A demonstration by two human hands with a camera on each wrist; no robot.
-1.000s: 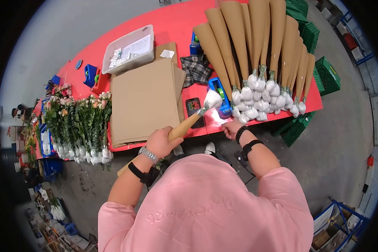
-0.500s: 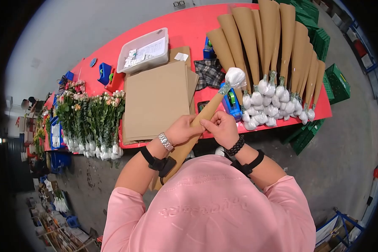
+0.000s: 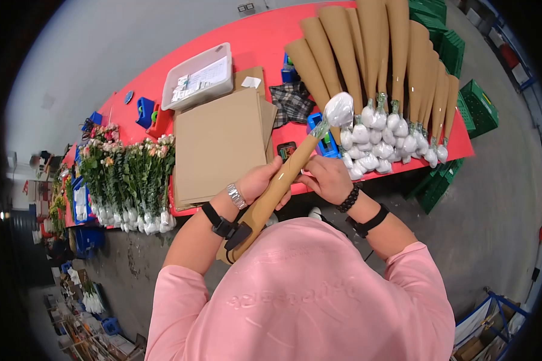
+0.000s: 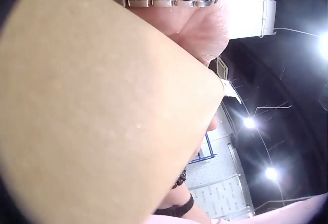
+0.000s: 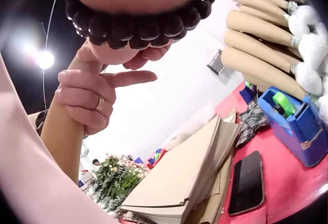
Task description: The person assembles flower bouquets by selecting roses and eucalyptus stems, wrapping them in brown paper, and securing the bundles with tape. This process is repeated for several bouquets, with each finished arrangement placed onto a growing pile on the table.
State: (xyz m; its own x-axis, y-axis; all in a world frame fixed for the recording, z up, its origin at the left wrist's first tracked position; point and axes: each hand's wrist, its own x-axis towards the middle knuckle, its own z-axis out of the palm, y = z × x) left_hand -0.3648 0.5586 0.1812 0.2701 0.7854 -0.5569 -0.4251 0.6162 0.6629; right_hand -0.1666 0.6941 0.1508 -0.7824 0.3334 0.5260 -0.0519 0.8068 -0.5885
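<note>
My left hand (image 3: 256, 183) grips a kraft-paper cone (image 3: 280, 180), its fingers (image 5: 84, 98) wrapped round the middle. A white, plastic-wrapped bulb (image 3: 339, 110) tops the slim end, which points up toward the table. The wide end lies along my left forearm, and this cone fills much of the left wrist view. A small glossy strip shows on the paper by my left thumb. My right hand (image 3: 330, 180) is close beside the cone, fingers bent toward it; I cannot tell whether they pinch anything.
On the red table (image 3: 271, 30) lie a stack of brown paper sheets (image 3: 220, 144), a blue tape dispenser (image 5: 297, 124) and a phone (image 5: 247, 183). Several finished cones (image 3: 373, 54) stand at the right, flower bunches (image 3: 129, 174) at the left. A clear plastic bin (image 3: 199, 75) sits behind the sheets.
My right hand came from the table edge near the dispenser to the cone, touched its paper, then shifted slightly right. The cone was raised and its bulb now overlaps the standing cones.
</note>
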